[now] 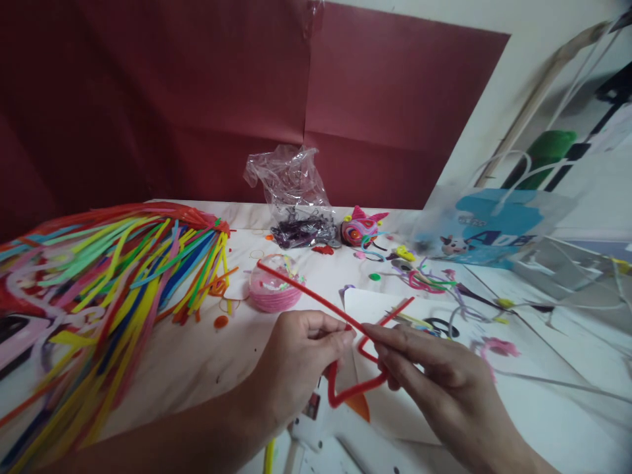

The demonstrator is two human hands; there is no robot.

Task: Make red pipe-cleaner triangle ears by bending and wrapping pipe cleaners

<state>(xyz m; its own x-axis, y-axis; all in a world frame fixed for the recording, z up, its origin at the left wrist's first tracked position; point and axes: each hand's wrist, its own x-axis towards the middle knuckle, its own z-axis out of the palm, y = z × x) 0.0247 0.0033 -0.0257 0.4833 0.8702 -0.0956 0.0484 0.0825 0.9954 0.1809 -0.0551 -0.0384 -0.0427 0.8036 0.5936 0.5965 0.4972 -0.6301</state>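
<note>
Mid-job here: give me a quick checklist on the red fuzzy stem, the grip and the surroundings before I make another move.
1. Left hand on the red stem: ok, pinched between thumb and finger.
2. Right hand on the red stem: ok, also pinching it.
3. One length or joined pieces: cannot tell, fingers cover parts.
4. Straight end off the pink-wrapped bowl: cannot tell, it overlaps the bowl in view.
5. Surface below the hands uncluttered: not ok, an orange piece and a white tool lie there.
6. Spare stems present: ok, a loose multicoloured heap on the left.
</note>
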